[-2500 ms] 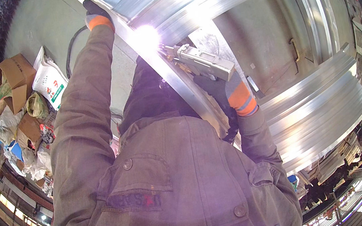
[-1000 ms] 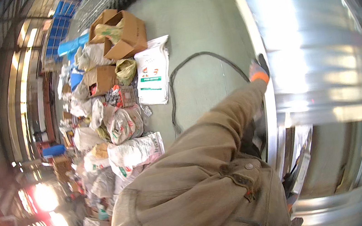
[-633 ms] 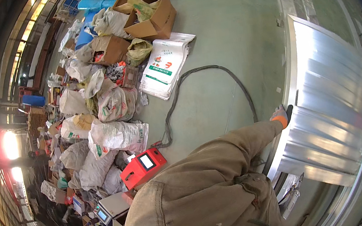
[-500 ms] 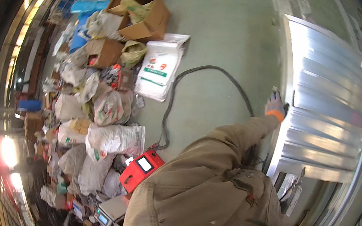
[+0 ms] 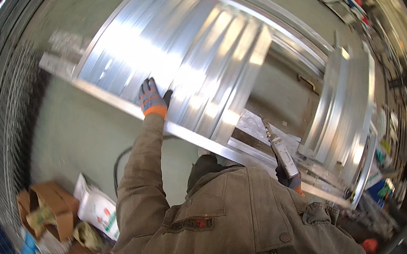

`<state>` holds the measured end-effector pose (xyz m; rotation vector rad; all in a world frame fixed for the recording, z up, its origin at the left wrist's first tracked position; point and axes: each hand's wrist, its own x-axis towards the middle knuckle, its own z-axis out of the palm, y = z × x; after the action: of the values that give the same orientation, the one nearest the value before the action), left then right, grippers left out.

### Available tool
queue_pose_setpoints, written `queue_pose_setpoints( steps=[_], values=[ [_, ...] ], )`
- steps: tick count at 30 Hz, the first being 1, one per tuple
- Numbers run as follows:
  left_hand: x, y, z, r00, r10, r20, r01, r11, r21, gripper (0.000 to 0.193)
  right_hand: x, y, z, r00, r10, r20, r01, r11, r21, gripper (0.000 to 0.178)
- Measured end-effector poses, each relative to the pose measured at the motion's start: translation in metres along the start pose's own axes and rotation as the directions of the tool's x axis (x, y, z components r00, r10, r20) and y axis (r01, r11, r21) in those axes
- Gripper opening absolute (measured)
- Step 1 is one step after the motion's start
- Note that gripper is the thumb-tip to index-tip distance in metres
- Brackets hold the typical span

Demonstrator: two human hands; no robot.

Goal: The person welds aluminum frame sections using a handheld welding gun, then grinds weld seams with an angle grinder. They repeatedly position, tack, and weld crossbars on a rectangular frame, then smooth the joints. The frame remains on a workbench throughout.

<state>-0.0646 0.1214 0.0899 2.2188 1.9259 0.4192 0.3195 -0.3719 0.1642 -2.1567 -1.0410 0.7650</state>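
Note:
My left hand [image 5: 152, 98], in a grey glove with an orange cuff, lies with stretched fingers on a shiny metal panel [image 5: 208, 88] made of long parallel slats. It rests near the panel's near frame rail [image 5: 199, 141]. On the right, my right hand [image 5: 288, 179] is closed around a grey welding gun [image 5: 282, 153] with a brass-coloured nozzle [image 5: 267, 129] pointing away from me. Most of that hand's fingers are hidden by the gun and my jacket. The gun is held above the frame's opening, beside the end of the slats.
Another slatted section [image 5: 339, 119] stands at the right end of the frame. A dark cable [image 5: 116, 166] runs on the floor at the left. Cardboard boxes [image 5: 52, 208], a white sack [image 5: 95, 205] and heaped bags lie lower left. Racks of metal profiles [image 5: 11, 111] line the far left.
My view has swung to the right, so the panel now fills the middle and the red machine is out of sight. My left hand has come onto the slats; the welding gun shows more clearly.

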Motion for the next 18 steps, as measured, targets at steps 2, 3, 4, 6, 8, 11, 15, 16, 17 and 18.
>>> queue_pose_setpoints(
  steps=[2, 3, 4, 6, 8, 11, 15, 16, 17, 18],
  values=[
    [0.002, 0.005, 0.001, 0.997, -0.026, 0.071, 0.024, 0.999, 0.038, 0.103, -0.024, -0.026, -0.004, 0.995, -0.082, -0.065, 0.074, 0.990, -0.123, 0.059],
    [-0.007, 0.002, -0.002, 0.991, -0.054, 0.125, 0.050, 0.998, 0.038, 0.103, -0.044, -0.039, -0.006, 0.992, -0.094, -0.082, 0.082, 0.987, -0.140, 0.060],
    [-0.004, 0.007, 0.001, 0.977, -0.108, 0.184, 0.097, 0.993, 0.069, 0.107, -0.049, -0.047, -0.007, 0.971, -0.183, -0.152, 0.162, 0.977, -0.142, 0.060],
    [-0.006, 0.006, 0.000, 0.986, -0.069, 0.150, 0.056, 0.995, 0.087, 0.104, -0.066, -0.057, -0.013, 0.982, -0.061, -0.180, 0.045, 0.995, -0.095, 0.061],
    [-0.003, 0.009, -0.001, 0.986, -0.048, 0.162, 0.015, 0.980, 0.199, 0.100, -0.073, -0.057, -0.015, 0.962, -0.092, -0.258, 0.071, 0.993, -0.090, 0.058],
    [0.005, 0.019, 0.000, 0.961, -0.073, 0.268, 0.016, 0.978, 0.209, 0.079, -0.075, -0.043, -0.020, 0.950, -0.121, -0.288, 0.117, 0.993, -0.030, 0.057],
    [0.002, 0.042, -0.009, 0.955, -0.088, 0.284, 0.045, 0.987, 0.154, 0.053, -0.087, -0.023, -0.031, 0.948, -0.063, -0.313, 0.070, 0.997, 0.011, 0.055],
    [-0.001, 0.050, -0.013, 0.959, -0.101, 0.265, 0.064, 0.987, 0.146, 0.049, -0.088, -0.020, -0.035, 0.942, -0.081, -0.325, 0.097, 0.995, 0.034, 0.055],
    [-0.006, 0.057, -0.016, 0.968, -0.110, 0.225, 0.079, 0.987, 0.140, 0.046, -0.089, -0.016, -0.040, 0.936, -0.096, -0.339, 0.123, 0.991, 0.058, 0.054],
    [-0.013, 0.064, -0.018, 0.967, -0.104, 0.232, 0.079, 0.990, 0.117, 0.045, -0.090, -0.013, -0.044, 0.925, -0.117, -0.361, 0.157, 0.984, 0.083, 0.054]
  ],
)
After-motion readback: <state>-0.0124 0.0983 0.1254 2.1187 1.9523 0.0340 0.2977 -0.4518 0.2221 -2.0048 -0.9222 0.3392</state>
